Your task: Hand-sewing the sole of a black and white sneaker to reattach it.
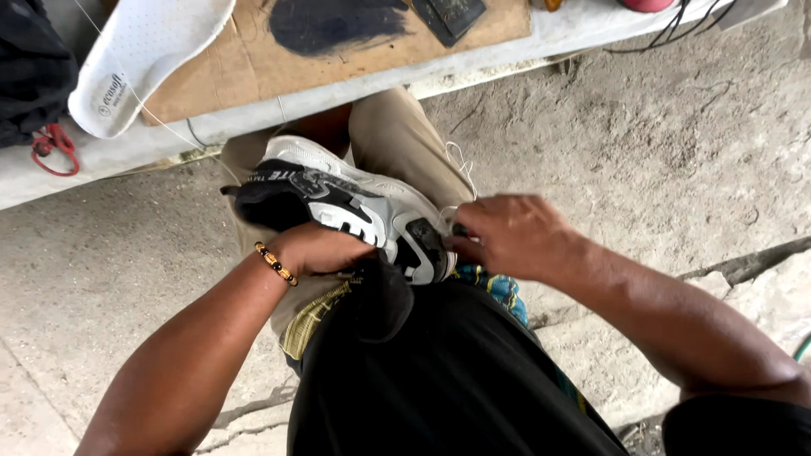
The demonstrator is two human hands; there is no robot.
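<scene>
A black, white and grey sneaker (338, 198) lies on its side across my lap, over my tan trouser leg (397, 139). My left hand (317, 249), with a beaded bracelet (275, 263) at the wrist, grips the shoe from below near its middle. My right hand (507, 235) is closed at the shoe's toe end, fingers pinched against it. A thin white thread (460, 165) loops up from that end. What the right fingers pinch is hidden.
A white table (253, 114) stands ahead with a cardboard sheet (355, 51), a white insole (139, 55), a black bag (29, 72) and red-handled scissors (55, 148). Cracked concrete floor (642, 143) surrounds me. Black cables (676, 29) hang at the far right.
</scene>
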